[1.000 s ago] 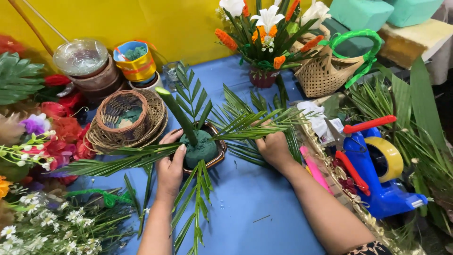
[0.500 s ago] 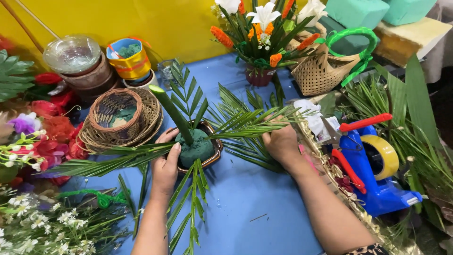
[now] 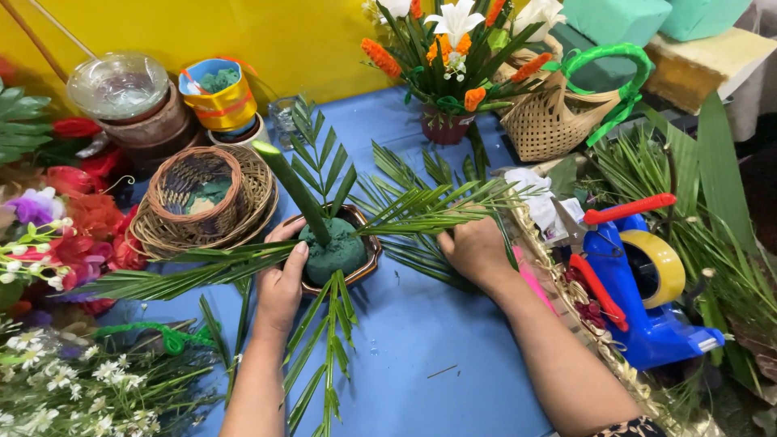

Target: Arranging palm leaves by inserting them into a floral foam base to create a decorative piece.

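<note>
Palms down, both hands: left hand [image 3: 279,285] against foam ball [image 3: 336,251], right hand [image 3: 476,251] on palm frond [image 3: 421,212].

Left hand [image 3: 279,283] cupped with thumb raised, right hand [image 3: 476,251] curled, fingers closed, both forearms bare, reaching forward, well apart

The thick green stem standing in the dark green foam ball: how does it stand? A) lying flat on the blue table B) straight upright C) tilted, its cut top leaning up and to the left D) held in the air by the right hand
C: the thick green stem rises slanted out of the foam ball, its cut end up-left, while the left hand steadies the foam.
</note>
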